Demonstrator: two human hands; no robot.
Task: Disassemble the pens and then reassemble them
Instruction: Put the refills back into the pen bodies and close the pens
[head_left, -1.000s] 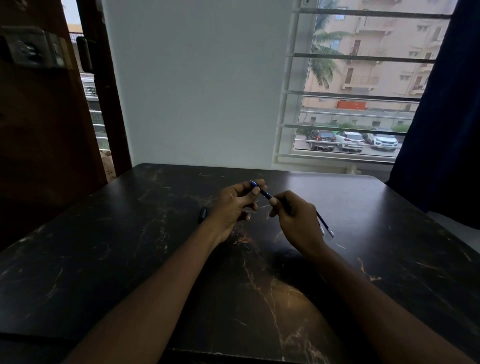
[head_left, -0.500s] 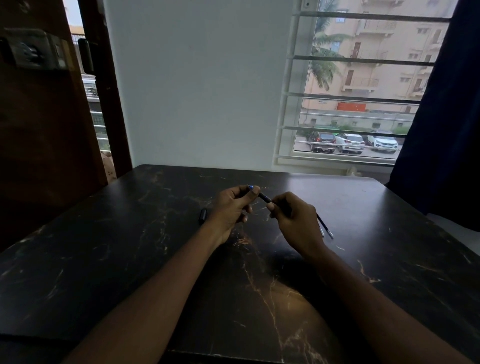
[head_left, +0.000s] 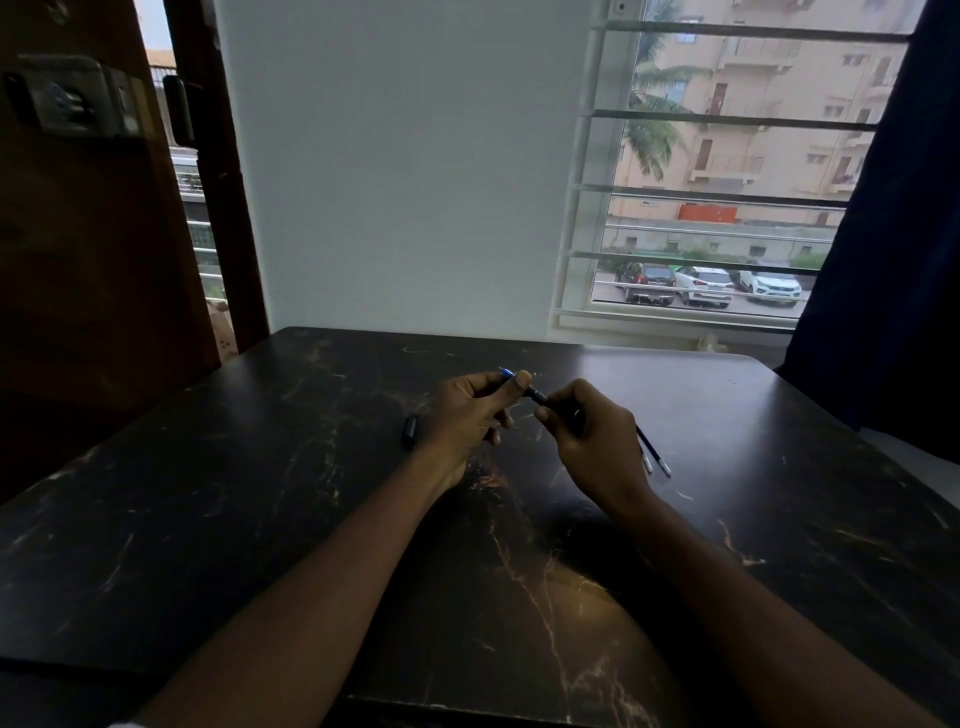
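Both hands hold one dark pen (head_left: 537, 396) above the middle of the black marble table (head_left: 260, 519). My left hand (head_left: 470, 415) pinches the pen's front end between thumb and fingers, and the blue tip (head_left: 505, 372) sticks out past the thumb. My right hand (head_left: 587, 441) is closed around the barrel's rear part, which it hides. A dark pen cap (head_left: 410, 431) lies on the table just left of my left wrist. Two thin refills (head_left: 655, 459) lie side by side to the right of my right hand.
A white wall stands behind the table's far edge. A barred window (head_left: 717, 197) is at the back right, with a dark curtain (head_left: 893, 234) at the right edge. A brown door (head_left: 78, 234) is on the left.
My hands have drawn closer together on the pen, so less of the barrel shows between them. The cap and the refills have not moved.
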